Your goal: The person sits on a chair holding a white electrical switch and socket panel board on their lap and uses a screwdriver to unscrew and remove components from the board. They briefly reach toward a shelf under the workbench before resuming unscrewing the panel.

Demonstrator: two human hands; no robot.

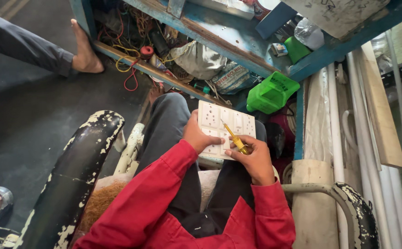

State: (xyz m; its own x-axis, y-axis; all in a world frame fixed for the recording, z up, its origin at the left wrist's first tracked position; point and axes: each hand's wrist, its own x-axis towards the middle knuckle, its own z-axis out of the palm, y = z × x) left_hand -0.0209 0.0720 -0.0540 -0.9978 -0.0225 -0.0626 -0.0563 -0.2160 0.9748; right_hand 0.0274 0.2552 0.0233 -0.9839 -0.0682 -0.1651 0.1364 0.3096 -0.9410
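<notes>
**Switch plate and screwdriver held over the lap**

A white rectangular plastic switch-and-socket plate (219, 127) is resting over the person's lap, above the dark trousers (173, 133), tilted with its far edge pointing toward the blue frame. The left hand (197, 136) is gripping the plate at its near left edge, thumb lying across the face and fingers curled beneath. The right hand (255, 159) is closing around a small screwdriver with a clear yellow handle (235, 139), its thin shaft slanting up and to the left so that the tip is sitting on the plate's face near the middle. Both arms are wearing red sleeves (164, 193).

The person is sitting in a chair with worn black armrests flecked with white chipped paint (78, 175), one on each side.

Just beyond the plate, a bright green plastic container (271, 92) is lying on its side. Behind it a blue-painted wooden frame (238, 41) is running diagonally, with tangled red and yellow wires (129, 55), a grey cloth bundle (198, 59) and a printed sack crowding beneath it. White plastic pipes (337, 138) are leaning along the right side, beside a pale wooden plank (381, 115).

At the upper left, another person's bare foot (84, 50) and grey trouser leg are stretching over the dark floor (25, 115).
</notes>
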